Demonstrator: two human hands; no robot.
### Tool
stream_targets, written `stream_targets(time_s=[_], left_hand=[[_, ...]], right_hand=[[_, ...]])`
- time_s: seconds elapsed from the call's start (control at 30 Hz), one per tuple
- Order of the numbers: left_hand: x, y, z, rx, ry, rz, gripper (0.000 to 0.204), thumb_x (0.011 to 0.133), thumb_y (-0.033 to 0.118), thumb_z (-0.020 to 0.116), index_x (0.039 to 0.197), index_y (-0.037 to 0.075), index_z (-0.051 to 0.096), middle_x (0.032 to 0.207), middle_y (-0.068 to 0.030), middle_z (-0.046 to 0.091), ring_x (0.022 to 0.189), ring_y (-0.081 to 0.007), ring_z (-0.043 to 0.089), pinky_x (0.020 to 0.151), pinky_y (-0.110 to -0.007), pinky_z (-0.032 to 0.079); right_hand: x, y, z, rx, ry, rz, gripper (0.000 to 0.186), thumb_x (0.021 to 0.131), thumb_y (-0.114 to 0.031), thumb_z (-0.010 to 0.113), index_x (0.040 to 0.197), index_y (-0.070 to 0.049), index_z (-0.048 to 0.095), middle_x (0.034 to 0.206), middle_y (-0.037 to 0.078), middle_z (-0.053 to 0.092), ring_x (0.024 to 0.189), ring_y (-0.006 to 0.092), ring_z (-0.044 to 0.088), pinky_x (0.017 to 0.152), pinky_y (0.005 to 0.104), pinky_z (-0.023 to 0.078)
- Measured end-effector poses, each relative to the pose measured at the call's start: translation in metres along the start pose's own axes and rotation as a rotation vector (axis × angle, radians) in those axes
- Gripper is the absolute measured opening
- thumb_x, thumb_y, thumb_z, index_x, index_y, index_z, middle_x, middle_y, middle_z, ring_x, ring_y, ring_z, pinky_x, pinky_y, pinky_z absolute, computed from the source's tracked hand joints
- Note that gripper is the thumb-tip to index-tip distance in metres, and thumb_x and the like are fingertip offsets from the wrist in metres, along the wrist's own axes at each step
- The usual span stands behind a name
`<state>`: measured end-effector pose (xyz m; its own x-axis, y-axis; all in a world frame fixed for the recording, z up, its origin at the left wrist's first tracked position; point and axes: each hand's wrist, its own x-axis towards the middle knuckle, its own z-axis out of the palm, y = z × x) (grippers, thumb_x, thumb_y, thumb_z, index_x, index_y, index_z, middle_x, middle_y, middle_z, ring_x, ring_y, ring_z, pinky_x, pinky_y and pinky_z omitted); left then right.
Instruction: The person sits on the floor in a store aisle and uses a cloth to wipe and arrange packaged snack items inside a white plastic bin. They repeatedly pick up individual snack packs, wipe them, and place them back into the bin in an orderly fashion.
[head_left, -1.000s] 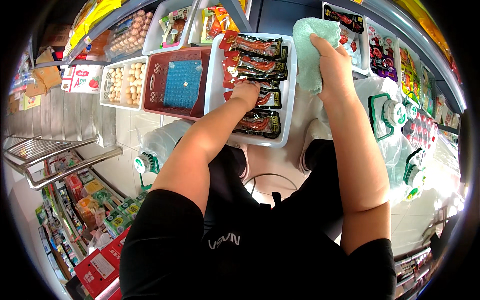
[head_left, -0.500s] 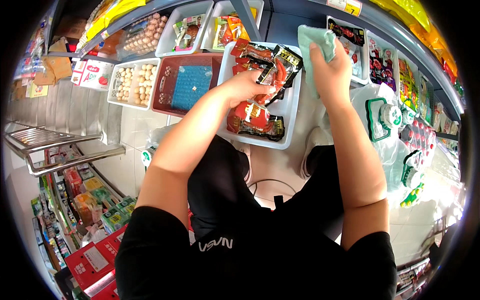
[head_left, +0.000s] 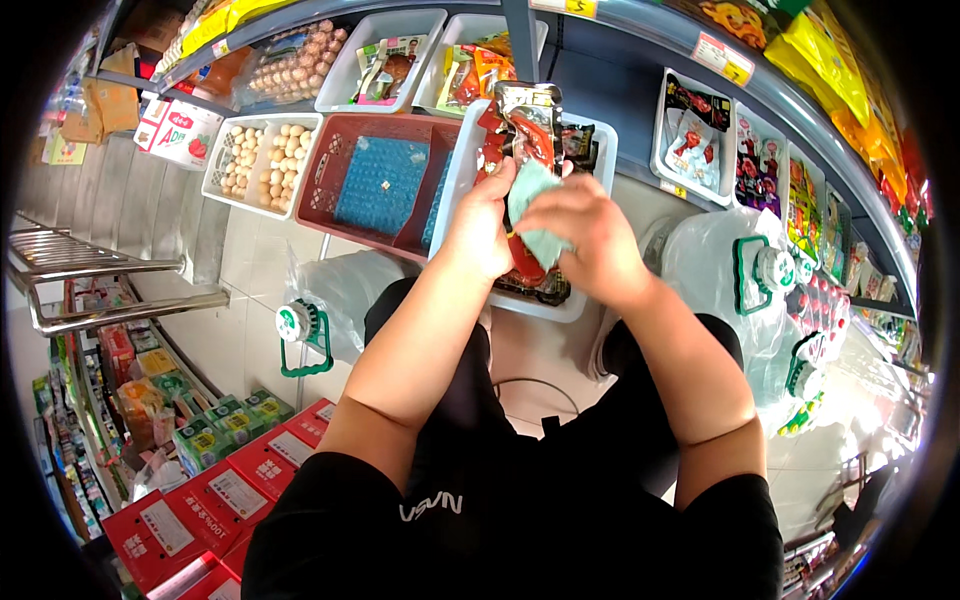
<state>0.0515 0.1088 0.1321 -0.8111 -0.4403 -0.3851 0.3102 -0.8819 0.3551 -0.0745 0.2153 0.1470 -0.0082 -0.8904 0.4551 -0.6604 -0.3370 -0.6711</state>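
Above the white tray [head_left: 572,309], my left hand [head_left: 482,226] is closed on a red and black vacuum pack of reddish-brown food [head_left: 530,122], which it holds upright. A pale green cloth [head_left: 535,190] is in my right hand [head_left: 600,245], pressed against the front of that pack and covering part of it. More red and black packs [head_left: 580,145] lie in the tray behind my hands. The red-brown plastic crate [head_left: 330,140] with blue bubbled lining stands just left of the tray.
Egg trays [head_left: 270,160] and bins of packaged snacks [head_left: 378,75] line the shelf [head_left: 610,90]. Large water jugs [head_left: 330,300] [head_left: 720,270] flank my legs. A steel rail [head_left: 130,310] and red boxes [head_left: 230,500] are at left; yellow snack bags [head_left: 820,60] hang upper right.
My left hand has lifted a pack out of the row and turned it upright. My right hand has brought the cloth leftward and down from beside the tray onto that pack.
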Motion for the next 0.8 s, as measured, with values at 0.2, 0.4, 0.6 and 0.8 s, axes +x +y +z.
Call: stream_targets(time_s=[0.2, 0.4, 0.6, 0.8], left_hand=[[0.009, -0.008, 0.005, 0.125, 0.203, -0.003, 0.034, 0.103, 0.035, 0.048, 0.126, 0.011, 0.055, 0.115, -0.0071, 0.063, 0.101, -0.0221, 0.063, 0.087, -0.040, 0.053], [0.009, -0.014, -0.001, 0.211, 0.140, -0.100, 0.034, 0.101, 0.035, 0.052, 0.118, 0.005, 0.055, 0.100, -0.0120, 0.067, 0.081, -0.0262, 0.068, 0.071, -0.042, 0.058], [0.001, -0.002, 0.010, 0.251, 0.052, -0.050, 0.032, 0.100, 0.032, 0.056, 0.124, 0.011, 0.053, 0.109, -0.0107, 0.067, 0.094, -0.0223, 0.068, 0.074, -0.042, 0.058], [0.006, 0.006, 0.002, 0.302, 0.062, 0.123, 0.024, 0.097, 0.024, 0.064, 0.115, 0.008, 0.063, 0.098, -0.0023, 0.070, 0.082, -0.0108, 0.067, 0.074, -0.028, 0.055]], right_hand=[[0.011, 0.023, -0.002, -0.259, 0.065, -0.011, 0.050, 0.051, 0.010, 0.063, 0.094, -0.014, 0.072, 0.100, 0.002, 0.066, 0.096, 0.0330, 0.056, 0.086, 0.0403, 0.051], [0.033, 0.046, -0.015, -0.349, 0.217, 0.059, 0.052, 0.054, 0.012, 0.058, 0.097, -0.013, 0.072, 0.101, 0.002, 0.067, 0.095, 0.0311, 0.056, 0.086, 0.0391, 0.050], [0.032, 0.072, -0.025, -0.376, 0.407, 0.287, 0.051, 0.067, 0.011, 0.053, 0.109, -0.012, 0.072, 0.111, 0.012, 0.068, 0.106, 0.0329, 0.060, 0.092, 0.0383, 0.049], [0.032, 0.051, -0.020, 0.874, 0.646, 0.973, 0.024, 0.095, -0.008, 0.055, 0.117, -0.002, 0.063, 0.103, 0.010, 0.069, 0.090, 0.0191, 0.068, 0.075, 0.0326, 0.056]])
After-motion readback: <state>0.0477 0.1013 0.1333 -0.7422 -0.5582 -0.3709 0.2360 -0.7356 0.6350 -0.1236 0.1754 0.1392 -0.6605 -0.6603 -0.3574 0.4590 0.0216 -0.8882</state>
